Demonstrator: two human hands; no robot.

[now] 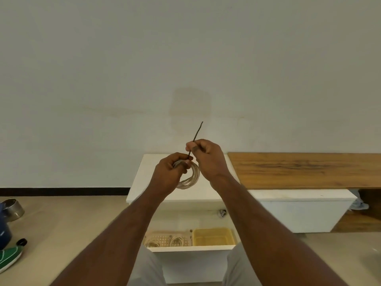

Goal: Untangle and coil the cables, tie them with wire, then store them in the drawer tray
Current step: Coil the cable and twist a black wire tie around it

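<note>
Cable (190,176), white, wound into a coil of several loops, held up in mid-air above a white cabinet (144,182), between both hands. Left hand (168,172) curled around the coil's upper left side, fingers closed over the loops, thumb on top. Right hand (208,156) just beside and slightly higher, thumb and fingers pinched on a thin dark wire (196,134). Wire slanting up and to the right from the pinch, free end standing against a pale wall (185,58); lower end running down to the left hand's fingertips at the top of the coil. Both forearms reaching in from the bottom edge, bare.

Below the hands, an open drawer (191,249) pulled out of the cabinet toward the viewer. Inside, at left, a pinkish perforated tray (165,239) holding two more pale coils (177,241), side by side. At right, touching that tray, a yellow tray (213,236). Small dark item at the drawer's back right corner, too blurred to identify.

To the right, a wooden tabletop (305,169) over another white unit (299,209). On the floor at far left, a metal bowl (13,208), a dark blue object (4,234) cut off by the edge, and a green shoe (9,256).
</note>
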